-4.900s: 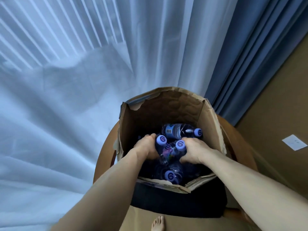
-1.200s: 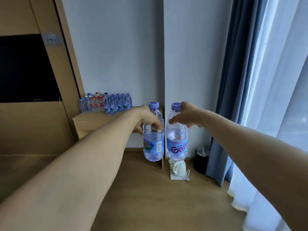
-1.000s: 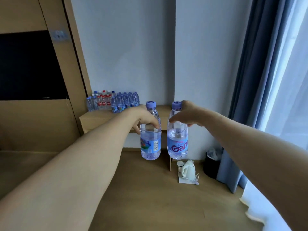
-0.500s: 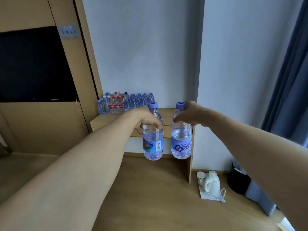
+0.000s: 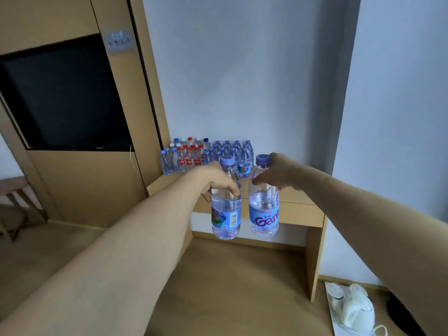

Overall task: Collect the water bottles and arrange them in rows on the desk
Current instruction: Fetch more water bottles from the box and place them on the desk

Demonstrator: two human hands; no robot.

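Both arms reach forward, each carrying an upright clear water bottle with a purple cap and blue label. My left hand (image 5: 215, 180) grips the left bottle (image 5: 226, 214) round its shoulder. My right hand (image 5: 276, 173) grips the right bottle (image 5: 263, 212) just below the cap. The two bottles hang side by side in the air in front of the wooden desk (image 5: 300, 207). At the desk's back left, against the wall, stand several bottles in rows (image 5: 206, 154), some red-capped, some purple-capped.
A wood wall panel with a dark screen (image 5: 63, 98) lies to the left. A white kettle on a tray (image 5: 351, 309) and a dark bin (image 5: 404, 316) sit on the floor right of the desk leg. A stool (image 5: 12, 190) stands at the far left.
I lifted two bottles out of the paper bag by the curtain, turned away from the window, and came closer to the desk; it now looks larger and more central.
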